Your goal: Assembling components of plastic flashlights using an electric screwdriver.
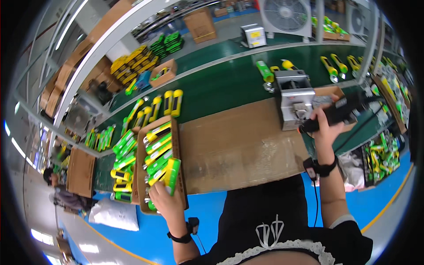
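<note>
My left hand point(167, 199) is closed around the lower end of a green-and-yellow flashlight point(173, 173), over the near end of an open cardboard box point(182, 185). Several more such flashlights lie in a row in that box, some with dark panels showing. On the right, my right hand point(326, 126) grips a black electric screwdriver point(338, 111). The screwdriver lies roughly level, its reddish tip pointing left, just in front of a grey metal screw feeder point(289, 95). Behind the screwdriver sits a small cardboard box point(327, 91), partly hidden by it.
A flat cardboard sheet point(238, 145) covers the bench before me. More flashlights point(173, 102) lie on the green belt point(216, 101) beyond. A metal rail runs along the belt. A crate of flashlights point(382, 154) stands at right; another person point(66, 194) is at far left.
</note>
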Tool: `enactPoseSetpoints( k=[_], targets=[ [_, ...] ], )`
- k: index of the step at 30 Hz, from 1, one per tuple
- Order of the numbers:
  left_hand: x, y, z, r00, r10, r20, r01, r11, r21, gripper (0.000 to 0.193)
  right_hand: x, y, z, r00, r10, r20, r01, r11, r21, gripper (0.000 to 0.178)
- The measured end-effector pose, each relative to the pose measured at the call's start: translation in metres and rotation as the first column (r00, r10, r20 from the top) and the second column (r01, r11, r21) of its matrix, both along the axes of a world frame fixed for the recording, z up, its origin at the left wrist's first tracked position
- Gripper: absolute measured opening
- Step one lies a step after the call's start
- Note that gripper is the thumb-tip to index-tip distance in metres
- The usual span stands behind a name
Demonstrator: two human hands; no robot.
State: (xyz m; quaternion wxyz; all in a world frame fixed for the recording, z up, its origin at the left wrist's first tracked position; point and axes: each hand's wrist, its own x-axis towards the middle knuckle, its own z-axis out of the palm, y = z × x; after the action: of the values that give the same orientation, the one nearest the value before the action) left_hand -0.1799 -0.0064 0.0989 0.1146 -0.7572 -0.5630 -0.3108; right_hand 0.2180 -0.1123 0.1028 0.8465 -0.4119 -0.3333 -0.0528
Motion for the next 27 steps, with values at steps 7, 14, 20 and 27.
enactPoseSetpoints(
  k=[7, 14, 20, 27],
  targets=[
    [0.134, -0.017, -0.098, 0.801, -0.598, -0.012, 0.576, 0.776, -0.257, 0.046, 0.045, 0.033, 0.005, 0.977, -0.16, 0.144, 0.179, 0.975, -0.133, 0.047],
    [0.172, -0.048, -0.099, 0.642, -0.759, -0.11, 0.738, 0.65, -0.18, 0.052, 0.074, 0.038, -0.011, 0.988, -0.078, 0.135, 0.111, 0.962, -0.25, 0.039],
    [0.174, -0.04, -0.113, 0.635, -0.771, -0.05, 0.763, 0.636, -0.113, 0.049, 0.02, 0.019, 0.008, 0.958, 0.282, -0.057, -0.287, 0.933, -0.217, 0.041],
    [0.185, -0.027, -0.114, 0.625, -0.78, 0.012, 0.776, 0.619, -0.121, 0.046, -0.061, -0.016, -0.033, 0.896, 0.434, 0.095, -0.405, 0.886, -0.224, 0.051]
  ],
)
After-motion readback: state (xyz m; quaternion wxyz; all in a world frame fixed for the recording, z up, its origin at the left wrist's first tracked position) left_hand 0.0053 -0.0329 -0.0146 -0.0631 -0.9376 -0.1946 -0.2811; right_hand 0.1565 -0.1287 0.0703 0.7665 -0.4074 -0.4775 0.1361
